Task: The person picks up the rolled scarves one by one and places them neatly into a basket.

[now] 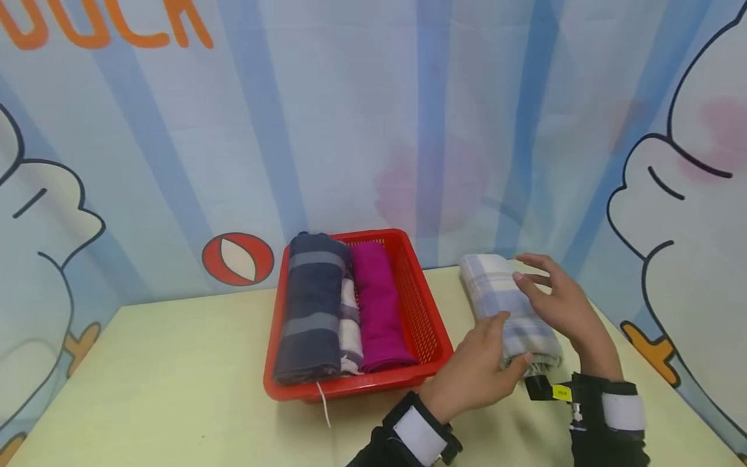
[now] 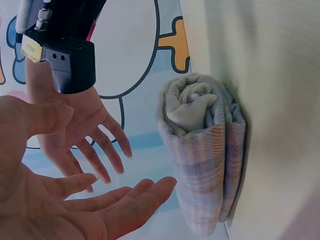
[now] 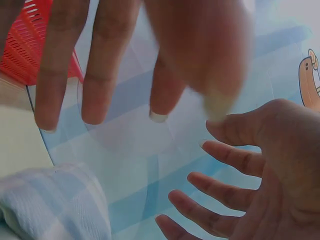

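A rolled scarf (image 1: pixel 496 288), checked in pale blue and white with a fringed near end, lies on the table at the right. My left hand (image 1: pixel 475 370) is beside its near left part, fingers relaxed and palm turned inward. Over the scarf's right side hovers my right hand (image 1: pixel 557 301), its fingers spread and loosely bent. Neither hand holds anything. In the left wrist view the scarf's rolled end (image 2: pixel 192 105) faces the camera, and the left fingertips come close to its side; contact cannot be told.
Left of the hands stands a red plastic basket (image 1: pixel 428 311). In it lie a dark blue striped roll (image 1: pixel 309 305), a white and grey striped roll (image 1: pixel 350 331) and a magenta roll (image 1: pixel 382 305). A white string (image 1: pixel 323 405) hangs over its front. Printed curtains (image 1: pixel 362 130) rise behind the table.
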Demonstrator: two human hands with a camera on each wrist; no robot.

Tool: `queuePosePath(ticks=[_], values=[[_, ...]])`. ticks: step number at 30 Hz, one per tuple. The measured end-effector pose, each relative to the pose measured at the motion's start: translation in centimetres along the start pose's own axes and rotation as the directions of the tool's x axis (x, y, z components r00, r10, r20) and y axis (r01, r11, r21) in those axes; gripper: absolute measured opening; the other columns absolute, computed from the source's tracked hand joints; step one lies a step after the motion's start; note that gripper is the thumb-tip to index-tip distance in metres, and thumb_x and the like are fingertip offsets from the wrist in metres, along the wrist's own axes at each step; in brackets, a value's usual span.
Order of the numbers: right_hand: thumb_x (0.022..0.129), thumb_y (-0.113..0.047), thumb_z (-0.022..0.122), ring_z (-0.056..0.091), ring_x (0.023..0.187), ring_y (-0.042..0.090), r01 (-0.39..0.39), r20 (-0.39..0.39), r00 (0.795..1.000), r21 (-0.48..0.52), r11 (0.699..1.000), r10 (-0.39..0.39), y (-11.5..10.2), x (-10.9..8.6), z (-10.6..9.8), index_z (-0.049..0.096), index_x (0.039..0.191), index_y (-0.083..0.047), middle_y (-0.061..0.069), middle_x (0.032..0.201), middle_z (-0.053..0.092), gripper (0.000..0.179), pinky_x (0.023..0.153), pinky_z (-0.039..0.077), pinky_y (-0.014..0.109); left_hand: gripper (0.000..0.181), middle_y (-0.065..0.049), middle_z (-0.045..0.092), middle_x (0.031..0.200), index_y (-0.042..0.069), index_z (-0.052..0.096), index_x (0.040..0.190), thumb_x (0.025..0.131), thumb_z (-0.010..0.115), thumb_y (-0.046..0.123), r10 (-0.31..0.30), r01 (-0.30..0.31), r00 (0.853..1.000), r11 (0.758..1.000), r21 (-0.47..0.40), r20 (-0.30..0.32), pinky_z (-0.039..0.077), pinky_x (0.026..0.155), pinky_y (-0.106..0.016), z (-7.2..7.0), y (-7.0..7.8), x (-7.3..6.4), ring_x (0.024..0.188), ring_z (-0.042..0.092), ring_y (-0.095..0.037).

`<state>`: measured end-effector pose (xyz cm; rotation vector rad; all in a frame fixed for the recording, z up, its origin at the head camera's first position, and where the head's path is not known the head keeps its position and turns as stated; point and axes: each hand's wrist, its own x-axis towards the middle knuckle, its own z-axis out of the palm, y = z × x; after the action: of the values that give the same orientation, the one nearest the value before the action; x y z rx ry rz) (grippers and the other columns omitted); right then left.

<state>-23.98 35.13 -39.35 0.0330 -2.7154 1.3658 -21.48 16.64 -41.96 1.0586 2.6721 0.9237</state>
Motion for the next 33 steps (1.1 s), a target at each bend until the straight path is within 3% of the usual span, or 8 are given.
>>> queuePosePath(ticks=[14,21,33], values=[[0.103,-0.051,0.041,0.031,0.142,0.052,-0.044,0.001,0.999,-0.011,0.999,0.044,0.6,-0.1,-0.5,0.024,0.157,-0.014,0.026,0.162,0.020,0.068,0.099,0.041,0.069,0.064,-0.011,0.047,0.147,0.003,0.032,0.151,0.102,0.051,0.039,0.036,-0.036,0.999,0.999,0.007,-0.020,0.048,0.105,-0.030,1.0,0.0,0.3,0.128,0.053,-0.019],[0.104,-0.050,0.041,0.031,0.142,0.052,-0.042,-0.010,0.999,0.000,0.999,0.042,0.9,-0.1,-0.4,0.025,0.157,-0.012,0.027,0.161,0.020,0.067,0.100,0.041,0.069,0.065,-0.010,0.045,0.150,0.003,0.030,0.152,0.102,0.051,0.039,0.019,-0.019,1.000,1.000,-0.019,0.014,0.046,0.108,-0.030,1.2,-0.1,0.5,0.132,0.051,-0.018],[0.103,-0.052,0.041,0.030,0.142,0.052,-0.050,-0.003,0.999,-0.003,0.999,0.050,1.4,0.1,-0.3,0.024,0.157,-0.013,0.027,0.162,0.020,0.069,0.101,0.041,0.068,0.066,-0.011,0.049,0.146,0.001,0.032,0.150,0.101,0.052,0.040,0.003,-0.003,1.000,1.000,-0.004,-0.004,0.049,0.104,-0.029,1.8,-0.6,1.0,0.127,0.055,-0.017]])
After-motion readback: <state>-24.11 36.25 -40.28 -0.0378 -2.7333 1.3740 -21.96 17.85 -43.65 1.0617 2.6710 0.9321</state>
